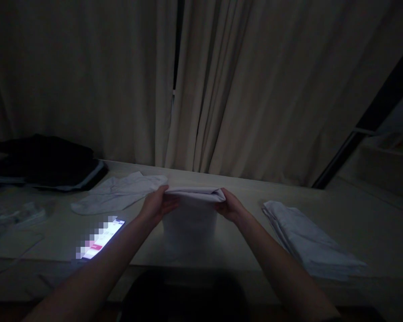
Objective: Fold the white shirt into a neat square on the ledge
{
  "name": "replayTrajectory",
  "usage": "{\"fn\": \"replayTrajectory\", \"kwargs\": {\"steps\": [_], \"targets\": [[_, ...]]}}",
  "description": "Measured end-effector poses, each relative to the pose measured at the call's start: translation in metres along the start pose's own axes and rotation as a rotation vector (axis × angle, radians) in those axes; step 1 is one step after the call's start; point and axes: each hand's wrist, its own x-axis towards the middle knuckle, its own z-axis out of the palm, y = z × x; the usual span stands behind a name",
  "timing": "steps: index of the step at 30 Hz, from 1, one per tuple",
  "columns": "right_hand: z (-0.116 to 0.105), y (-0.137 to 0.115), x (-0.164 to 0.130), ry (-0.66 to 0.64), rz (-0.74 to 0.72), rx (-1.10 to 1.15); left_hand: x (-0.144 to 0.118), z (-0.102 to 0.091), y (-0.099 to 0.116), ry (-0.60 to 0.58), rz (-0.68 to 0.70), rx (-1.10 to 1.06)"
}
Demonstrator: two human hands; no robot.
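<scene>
1. white cloth (pixel 191 210) held up above the desk (pixel 242 250), near its middle – top edge folded over, lower part hanging down.
2. left hand (pixel 158 206) pinching the top left corner, fingers clamped on the fabric; right hand (pixel 231 208) likewise clamped on the top right corner.
3. folded white stack (pixel 309 243) lying to the right – seemingly done; loose white garment (pixel 117 193) to the left, apparently not yet folded.
4. lit phone (pixel 102 239) by the left forearm, dark clothes (pixel 43 163) at far left.
</scene>
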Motion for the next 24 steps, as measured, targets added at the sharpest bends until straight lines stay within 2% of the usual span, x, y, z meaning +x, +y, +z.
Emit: {"fn": "replayTrajectory", "kwargs": {"steps": [4, 7, 11, 13, 14, 16, 17, 19, 21, 22, 24], "targets": [[-0.009, -0.005, 0.028, 0.046, -0.032, -0.016, 0.023, 0.020, 0.007, 0.003, -0.055, 0.054], [-0.007, -0.034, 0.042, 0.068, -0.120, -0.003, 0.038, 0.042, 0.027, -0.047, -0.009, 0.057], [-0.013, -0.077, 0.038, 0.049, -0.276, 0.010, 0.040, 0.060, 0.051, -0.140, 0.082, 0.034], [-0.026, -0.073, 0.030, 0.052, -0.320, 0.000, 0.031, 0.056, 0.041, -0.163, 0.124, 0.056], [-0.036, -0.061, 0.025, 0.077, -0.331, -0.041, 0.025, 0.050, 0.029, -0.168, 0.125, 0.089], [-0.058, -0.017, 0.015, 0.168, -0.321, -0.189, 0.010, 0.030, -0.014, -0.148, 0.046, 0.185], [-0.071, 0.013, 0.009, 0.222, -0.281, -0.330, 0.001, 0.016, -0.041, -0.149, -0.036, 0.229], [-0.096, 0.078, -0.005, 0.288, -0.166, -0.434, -0.017, -0.015, -0.100, -0.091, -0.284, 0.267], [-0.118, 0.138, -0.019, 0.340, -0.073, -0.513, -0.033, -0.046, -0.153, -0.092, -0.419, 0.281], [-0.128, 0.163, -0.025, 0.366, -0.049, -0.547, -0.039, -0.060, -0.174, -0.081, -0.482, 0.273], [-0.143, 0.199, -0.034, 0.391, -0.028, -0.679, -0.046, -0.081, -0.203, -0.063, -0.537, 0.274]]}}
